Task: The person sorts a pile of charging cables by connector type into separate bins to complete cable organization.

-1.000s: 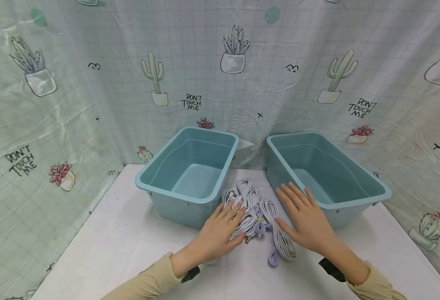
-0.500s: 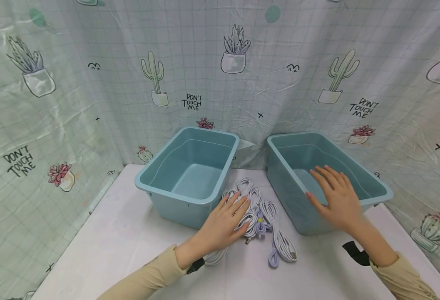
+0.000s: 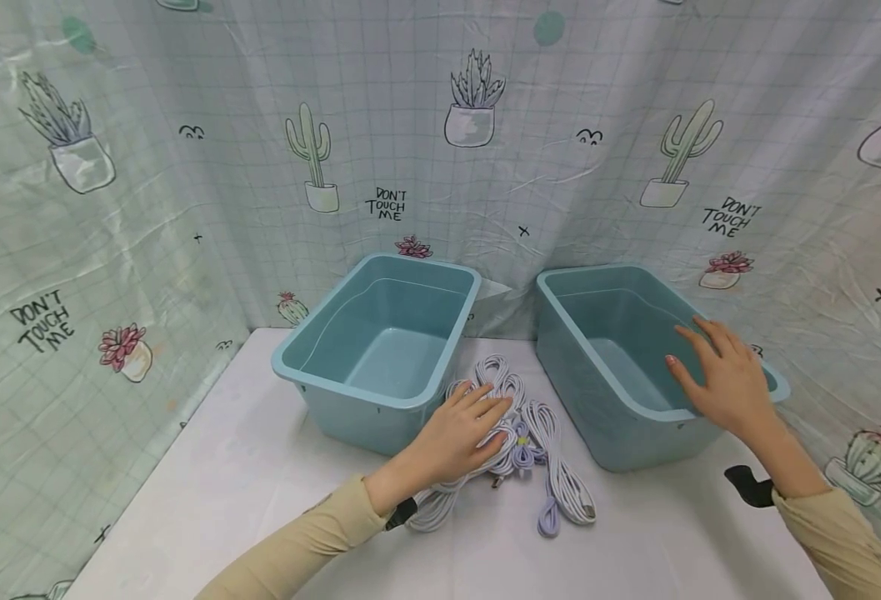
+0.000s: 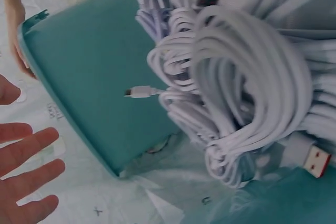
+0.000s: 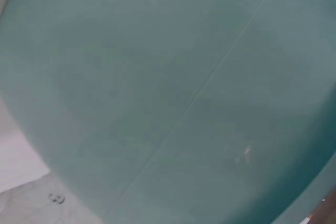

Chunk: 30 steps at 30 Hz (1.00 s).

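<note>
My left hand (image 3: pixel 457 435) hovers with spread, relaxed fingers over a pile of coiled white cables (image 3: pixel 440 504); in the left wrist view its fingers (image 4: pixel 37 169) hold nothing. Large white coils (image 4: pixel 252 77) show there, along with a cable plug (image 4: pixel 139 92) and a USB plug (image 4: pixel 317 161). Over the near right part of the right blue bin (image 3: pixel 620 442) is my right hand (image 3: pixel 728 385), fingers loosely bent and holding nothing. Whether it touches the rim is unclear. The bin's wall (image 5: pixel 173 93) fills most of the right wrist view.
A second blue bin (image 3: pixel 357 417) stands left of the cables. Right of the pile lie a long white cable bundle (image 3: pixel 563 475) and a small lilac cable loop (image 3: pixel 548 521). A cactus-print curtain (image 3: pixel 410 142) hangs behind the white table (image 3: pixel 260 433).
My right hand has moved rightward from beside the cables to over the right bin. The left hand has shifted slightly right, uncovering more cable near its wrist. Bins stay put.
</note>
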Available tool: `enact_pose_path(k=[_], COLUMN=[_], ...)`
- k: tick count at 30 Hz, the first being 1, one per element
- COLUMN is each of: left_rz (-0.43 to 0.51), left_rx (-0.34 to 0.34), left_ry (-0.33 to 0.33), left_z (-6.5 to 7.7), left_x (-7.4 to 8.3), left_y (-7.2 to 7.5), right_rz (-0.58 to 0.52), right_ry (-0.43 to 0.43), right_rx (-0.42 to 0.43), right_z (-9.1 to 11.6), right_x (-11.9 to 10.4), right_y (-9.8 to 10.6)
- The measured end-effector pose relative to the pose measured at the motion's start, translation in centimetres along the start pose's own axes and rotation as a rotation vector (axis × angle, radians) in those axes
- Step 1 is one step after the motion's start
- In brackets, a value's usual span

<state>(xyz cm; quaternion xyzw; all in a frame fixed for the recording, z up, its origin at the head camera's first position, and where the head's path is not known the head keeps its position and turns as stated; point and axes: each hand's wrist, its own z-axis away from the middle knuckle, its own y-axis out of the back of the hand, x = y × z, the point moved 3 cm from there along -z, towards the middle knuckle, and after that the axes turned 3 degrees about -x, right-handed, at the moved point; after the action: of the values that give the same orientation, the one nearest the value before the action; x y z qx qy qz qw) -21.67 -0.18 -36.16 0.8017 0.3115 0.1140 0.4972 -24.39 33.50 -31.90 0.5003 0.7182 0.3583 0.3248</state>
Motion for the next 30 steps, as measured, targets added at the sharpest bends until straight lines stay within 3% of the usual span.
enact_pose_path(k=[6, 17, 22, 30], left_rz=[-0.015, -0.096, -0.172, -0.298], left_rx=[-0.028, -0.172, -0.158, -0.123], left_ry=[-0.001, 0.043, 0.029, 0.025], left_z=[0.2, 1.0, 1.4, 1.3], left_x=[-0.1, -0.6, -0.7, -1.3], left_y=[-1.4, -4.7, -5.9, -7.1], right_rz=[-0.023, -0.085, -0.075, -0.061], right_ry=[-0.071, -0.178, -0.19, -0.186], right_rx=[-0.093, -0.3, -0.364, -0.375], right_z=[-0.4, -1.2, -1.4, -1.4], right_x=[2.5, 4.5, 4.7, 4.6], right_y=[-0.5, -1.2, -1.2, -1.1])
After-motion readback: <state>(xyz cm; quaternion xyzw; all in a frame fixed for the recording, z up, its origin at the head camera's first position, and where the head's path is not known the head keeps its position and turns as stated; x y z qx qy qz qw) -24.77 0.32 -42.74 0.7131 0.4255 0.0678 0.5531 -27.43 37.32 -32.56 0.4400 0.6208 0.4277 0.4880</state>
